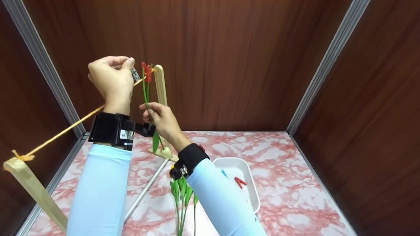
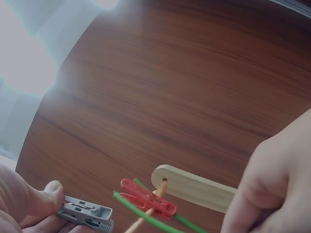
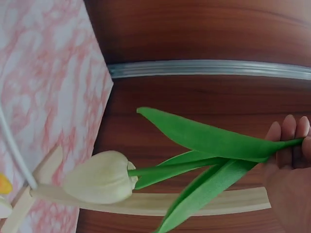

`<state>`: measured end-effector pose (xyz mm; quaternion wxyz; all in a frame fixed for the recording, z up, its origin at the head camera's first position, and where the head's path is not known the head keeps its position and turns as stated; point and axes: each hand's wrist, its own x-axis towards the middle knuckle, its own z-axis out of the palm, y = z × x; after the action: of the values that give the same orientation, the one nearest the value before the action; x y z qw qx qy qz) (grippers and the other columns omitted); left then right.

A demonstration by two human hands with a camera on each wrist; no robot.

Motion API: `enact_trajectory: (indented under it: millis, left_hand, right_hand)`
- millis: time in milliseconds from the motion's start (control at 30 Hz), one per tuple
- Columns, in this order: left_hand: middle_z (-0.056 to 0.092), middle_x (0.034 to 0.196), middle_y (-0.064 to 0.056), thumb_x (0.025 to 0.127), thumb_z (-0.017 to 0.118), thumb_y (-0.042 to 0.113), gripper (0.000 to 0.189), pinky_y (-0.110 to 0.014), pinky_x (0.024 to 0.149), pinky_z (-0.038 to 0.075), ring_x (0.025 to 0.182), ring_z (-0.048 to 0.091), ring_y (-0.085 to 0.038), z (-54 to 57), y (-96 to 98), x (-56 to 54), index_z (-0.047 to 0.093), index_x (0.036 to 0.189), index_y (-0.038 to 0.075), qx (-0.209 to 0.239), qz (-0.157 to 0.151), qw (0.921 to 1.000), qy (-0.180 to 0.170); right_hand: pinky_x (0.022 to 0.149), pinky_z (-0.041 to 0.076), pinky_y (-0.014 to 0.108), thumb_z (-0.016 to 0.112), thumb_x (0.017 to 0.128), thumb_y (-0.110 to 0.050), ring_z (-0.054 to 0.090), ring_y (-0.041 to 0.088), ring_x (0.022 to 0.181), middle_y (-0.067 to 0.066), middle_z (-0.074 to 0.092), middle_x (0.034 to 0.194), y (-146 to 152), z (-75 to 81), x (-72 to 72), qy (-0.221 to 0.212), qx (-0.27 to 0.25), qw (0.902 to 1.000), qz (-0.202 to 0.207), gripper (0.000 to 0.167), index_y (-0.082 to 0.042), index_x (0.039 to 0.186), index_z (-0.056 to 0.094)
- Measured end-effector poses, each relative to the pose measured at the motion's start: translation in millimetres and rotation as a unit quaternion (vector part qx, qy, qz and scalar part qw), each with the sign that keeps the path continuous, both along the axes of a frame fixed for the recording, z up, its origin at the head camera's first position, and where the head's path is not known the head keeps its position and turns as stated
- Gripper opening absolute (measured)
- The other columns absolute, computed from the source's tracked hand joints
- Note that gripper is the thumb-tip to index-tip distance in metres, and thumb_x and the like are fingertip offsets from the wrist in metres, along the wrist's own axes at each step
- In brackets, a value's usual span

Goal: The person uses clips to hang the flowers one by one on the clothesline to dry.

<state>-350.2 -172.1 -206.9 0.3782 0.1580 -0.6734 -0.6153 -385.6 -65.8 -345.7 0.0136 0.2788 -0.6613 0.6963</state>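
My left hand (image 1: 111,73) pinches a grey clothespin (image 2: 87,212) between thumb and fingers, close beside an orange string (image 1: 70,127). A red clothespin (image 2: 148,198) sits on that string near the far post, with a green stem running through it. My right hand (image 1: 164,121) holds the stem of a white tulip (image 3: 99,177), which hangs bloom down with its green leaves (image 3: 209,138) spread. The upper end of this stem crosses the string just in front of the red clothespin, between it and the grey one.
The string runs from a near wooden post (image 1: 34,190) to a far wooden post (image 1: 160,83); a pale rod (image 1: 147,188) lies low between them. Several green-stemmed flowers (image 1: 182,196) lie on the marbled table (image 1: 288,203). A white tray (image 1: 254,190) holds a red clothespin (image 1: 240,182) and a blue piece (image 1: 224,173).
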Motion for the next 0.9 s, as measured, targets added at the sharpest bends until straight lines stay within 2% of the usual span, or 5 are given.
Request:
enact_trajectory:
  millis: [167, 300, 667, 800, 900]
  left_hand:
    - [0.078, 0.085, -0.001, 0.089, 0.087, 0.017, 0.004, -0.022, 0.070, 0.057, 0.075, 0.071, -0.009, -2.1, -3.2, 0.3, 0.085, 0.087, 0.015, 0.013, -0.010, 0.9998, -0.013]
    - [0.079, 0.087, -0.002, 0.089, 0.087, 0.017, 0.004, -0.022, 0.070, 0.057, 0.076, 0.071, -0.009, -3.6, -0.5, 0.0, 0.085, 0.090, 0.014, 0.000, -0.017, 0.9997, -0.019]
    - [0.078, 0.105, -0.005, 0.092, 0.085, 0.028, 0.030, -0.027, 0.085, 0.052, 0.095, 0.068, -0.014, -4.1, 0.7, 8.1, 0.082, 0.117, 0.011, -0.110, -0.002, 0.9906, -0.082]
    - [0.075, 0.095, 0.001, 0.092, 0.085, 0.026, 0.029, -0.026, 0.082, 0.050, 0.090, 0.066, -0.011, -1.2, -1.5, 8.6, 0.082, 0.117, 0.011, -0.131, 0.001, 0.9870, -0.093]
    - [0.075, 0.089, 0.002, 0.091, 0.085, 0.024, 0.025, -0.026, 0.079, 0.050, 0.082, 0.065, -0.008, -1.5, -1.6, 6.7, 0.084, 0.113, 0.011, -0.128, 0.007, 0.9886, -0.079]
  right_hand:
    - [0.082, 0.059, 0.029, 0.048, 0.108, 0.009, 0.060, 0.013, 0.080, 0.003, 0.060, 0.081, -7.6, 2.3, 3.2, -0.011, -0.029, 0.9986, 0.043, 0.022, 0.015, 0.117, 0.068]
    - [0.086, 0.059, 0.034, 0.048, 0.108, 0.008, 0.060, 0.015, 0.082, 0.003, 0.060, 0.082, -8.3, 3.2, 3.4, -0.009, -0.034, 0.9978, 0.055, 0.023, 0.016, 0.118, 0.066]
    - [0.088, 0.058, 0.030, 0.044, 0.109, 0.009, 0.060, 0.012, 0.081, 0.002, 0.059, 0.084, -7.6, 5.6, 3.6, -0.003, -0.042, 0.9988, 0.027, 0.026, 0.014, 0.119, 0.067]
    - [0.088, 0.057, 0.025, 0.044, 0.109, 0.009, 0.062, 0.012, 0.083, 0.002, 0.059, 0.085, -8.0, 5.3, 1.7, 0.002, -0.034, 0.9994, 0.010, 0.028, 0.013, 0.123, 0.067]
    - [0.090, 0.057, 0.026, 0.047, 0.108, 0.009, 0.066, 0.016, 0.086, 0.006, 0.063, 0.086, -8.3, 3.9, -0.1, 0.015, -0.040, 0.9991, -0.003, 0.027, 0.013, 0.125, 0.066]
